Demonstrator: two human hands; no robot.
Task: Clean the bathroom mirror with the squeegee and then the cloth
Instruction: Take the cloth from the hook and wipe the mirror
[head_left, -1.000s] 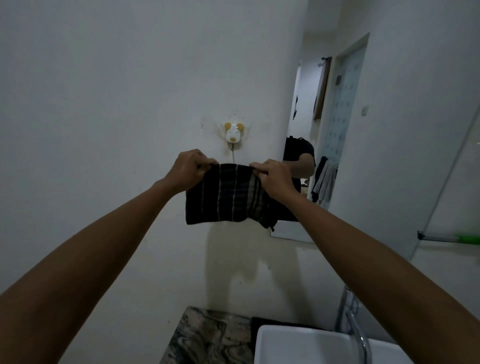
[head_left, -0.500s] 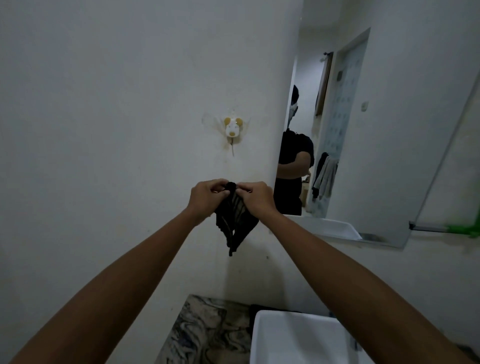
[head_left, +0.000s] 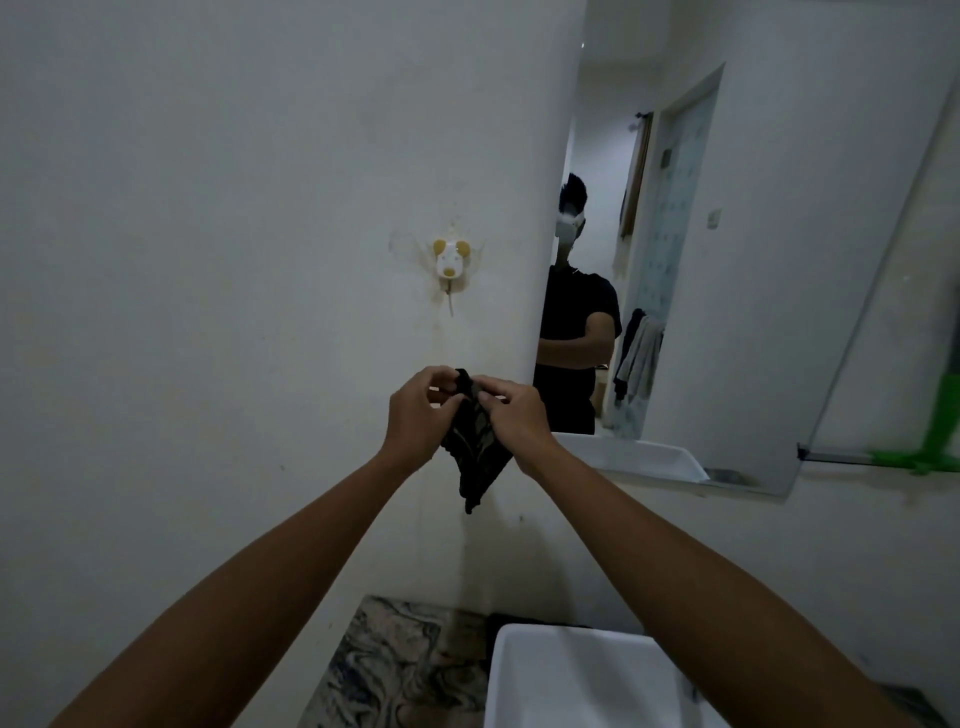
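Note:
A dark striped cloth hangs folded between my two hands, in front of the white wall. My left hand pinches its upper left edge and my right hand grips its upper right edge, the hands almost touching. The bathroom mirror is on the wall to the right of my hands and reflects a person in a dark shirt. A green squeegee rests at the far right, on a thin rail by the mirror's lower corner.
A small white and yellow wall hook sits above my hands. A white sink is below at the right, beside a marbled countertop. Towels hang in the mirror's reflection.
One second ago the cloth was spread wide between my hands near the hook. My hands have come together and lower, and the cloth is now folded into a narrow hanging bundle.

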